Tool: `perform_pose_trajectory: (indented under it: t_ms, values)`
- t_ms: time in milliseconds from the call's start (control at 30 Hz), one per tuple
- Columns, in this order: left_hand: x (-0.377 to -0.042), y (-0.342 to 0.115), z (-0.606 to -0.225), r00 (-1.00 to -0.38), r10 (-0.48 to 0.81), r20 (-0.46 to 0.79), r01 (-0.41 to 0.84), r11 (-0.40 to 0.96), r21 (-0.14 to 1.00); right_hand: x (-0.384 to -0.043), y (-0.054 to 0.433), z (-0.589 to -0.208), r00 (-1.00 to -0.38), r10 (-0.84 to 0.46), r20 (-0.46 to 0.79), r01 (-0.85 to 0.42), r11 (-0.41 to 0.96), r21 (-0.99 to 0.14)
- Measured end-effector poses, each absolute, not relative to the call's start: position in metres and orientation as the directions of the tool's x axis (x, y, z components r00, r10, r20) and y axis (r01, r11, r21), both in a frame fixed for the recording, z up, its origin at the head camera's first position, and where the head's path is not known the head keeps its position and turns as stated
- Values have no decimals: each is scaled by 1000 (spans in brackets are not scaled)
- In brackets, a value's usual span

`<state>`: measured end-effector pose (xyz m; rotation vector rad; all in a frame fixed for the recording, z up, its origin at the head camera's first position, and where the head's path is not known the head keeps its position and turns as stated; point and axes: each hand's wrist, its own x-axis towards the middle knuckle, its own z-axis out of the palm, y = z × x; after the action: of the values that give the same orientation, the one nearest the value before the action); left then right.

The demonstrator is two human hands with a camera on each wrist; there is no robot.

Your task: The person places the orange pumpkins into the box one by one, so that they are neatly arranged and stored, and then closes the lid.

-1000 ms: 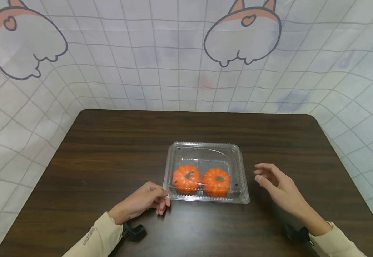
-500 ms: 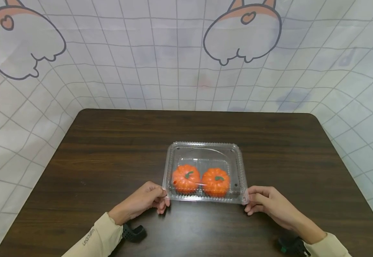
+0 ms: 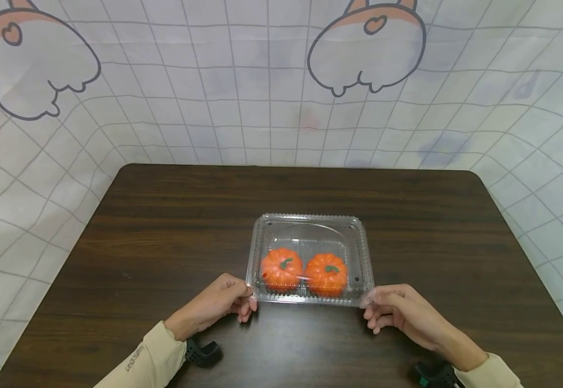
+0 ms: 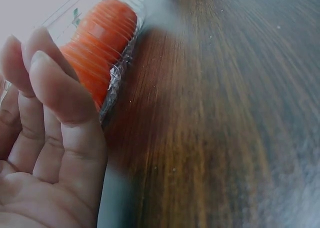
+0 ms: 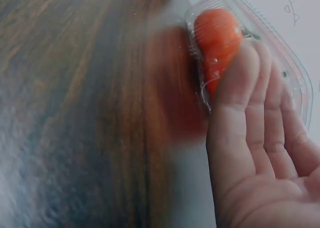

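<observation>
A clear plastic clamshell container (image 3: 310,220), lid down, rests on the dark wooden table. Inside it, toward the near side, two small orange pumpkins with green stems sit side by side: a left pumpkin (image 3: 277,277) and a right pumpkin (image 3: 327,280). My left hand (image 3: 218,303) pinches the near left corner of the container, and my right hand (image 3: 407,313) pinches the near right corner. Both wrist views show the fingers curled beside the container, with orange pumpkin (image 4: 111,25) visible through its ribbed wall; the thumbs are mostly hidden there.
The table (image 3: 184,215) extends on all sides of the container, with rounded far corners. A white gridded curtain (image 3: 252,108) with cartoon animal prints hangs behind and beside it. Dark wrist straps (image 3: 204,353) sit at both cuffs.
My right hand has come in from the right, reached the container's near right corner, and shifted slightly left along it. The left hand and the container have stayed in place.
</observation>
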<state>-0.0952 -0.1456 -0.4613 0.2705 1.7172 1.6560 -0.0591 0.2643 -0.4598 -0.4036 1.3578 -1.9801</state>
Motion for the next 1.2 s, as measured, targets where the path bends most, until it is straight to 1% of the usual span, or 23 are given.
perform_pose_trajectory:
  t_ms: [133,267,467,633,767,1200]
  values:
    - [-95,-146,-463,-714,610,-345,-328,145,934,-58,262,-461,-731,-658,-179,375,-169,-912]
    - [-95,-145,-463,-714,611,-342,-329,139,934,-58,259,-463,-737,-635,-231,395,-129,-910]
    - [-96,-144,-462,-715,613,-337,-322,139,936,-58,256,-463,-757,-598,-264,398,-101,-912]
    - [-97,-142,-462,-719,609,-336,-320,139,937,-59,255,-463,-770,-587,-251,383,-110,-917]
    - [-98,-142,-464,-724,602,-335,-323,133,937,-60,255,-464,-785,-580,-216,340,-114,-933]
    - [-96,-140,-468,-744,576,-338,-331,122,936,-54,252,-466,-845,-508,-168,243,-84,-966]
